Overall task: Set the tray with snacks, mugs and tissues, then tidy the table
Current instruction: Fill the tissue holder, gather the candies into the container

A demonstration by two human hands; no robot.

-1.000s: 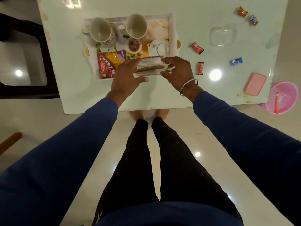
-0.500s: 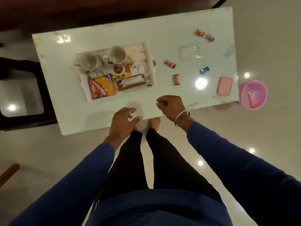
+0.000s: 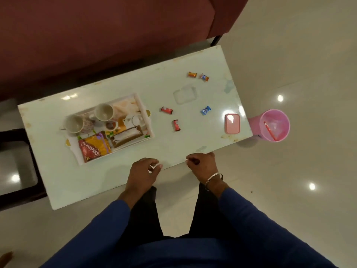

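Overhead view of a pale desk [image 3: 119, 175] seen from a head-worn camera. A white tray [image 3: 144, 105] lies on its left part and holds two mugs [image 3: 74, 123] [image 3: 104, 112] side by side at the far side, a red-and-yellow snack packet [image 3: 94, 147] at the near left corner, and a stack of tissues [image 3: 126, 136] just right of the packet. Five wrapped candies lie loose on the desk right of the tray: two red [image 3: 166, 110] [image 3: 176, 125], one blue [image 3: 205, 110], and two [image 3: 192, 74] [image 3: 204, 77] near the far edge. A clear container [image 3: 185, 94] lies between them; a pink lid [image 3: 232, 123] rests near the right edge. A pink bin [image 3: 274, 125] stands on the floor beside the desk. The left hand [image 3: 144, 174] hovers at the near edge, its grip curled round a small white scrap [image 3: 152, 167]. The right hand [image 3: 202, 165] hangs loosely curled, its grip holding nothing.
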